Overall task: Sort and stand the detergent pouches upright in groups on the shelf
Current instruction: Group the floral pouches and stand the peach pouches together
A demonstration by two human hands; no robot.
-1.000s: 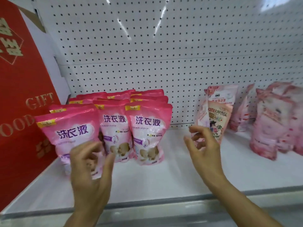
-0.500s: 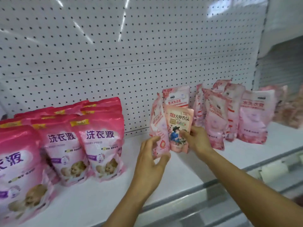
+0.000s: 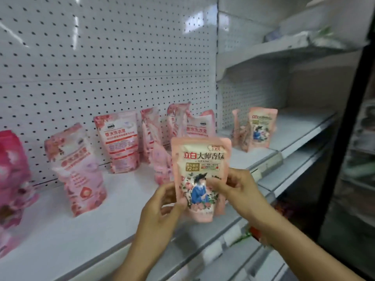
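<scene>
A peach-pink pouch (image 3: pixel 199 167) with a blue-clad figure printed on it is lifted upright above the white shelf (image 3: pixel 85 226). My left hand (image 3: pixel 162 211) grips its lower left edge and my right hand (image 3: pixel 237 189) grips its lower right side. A matching figure pouch (image 3: pixel 261 126) stands on the neighbouring shelf section at the right. Several light pink pouches (image 3: pixel 121 140) stand or lean along the pegboard behind, one (image 3: pixel 81 171) nearer at the left. A bright pink pouch (image 3: pixel 12 175) shows at the left edge.
White pegboard (image 3: pixel 101 57) backs the shelf. A vertical divider (image 3: pixel 216 78) separates the right shelf section, with an upper shelf (image 3: pixel 284 47) above it. A dark upright post (image 3: pixel 349 118) stands at the far right. Lower shelves show below the front rail.
The view swung right. Both hands took the figure pouch from the shelf's back and brought it up and toward me; the bright pink group slid out of view at the left.
</scene>
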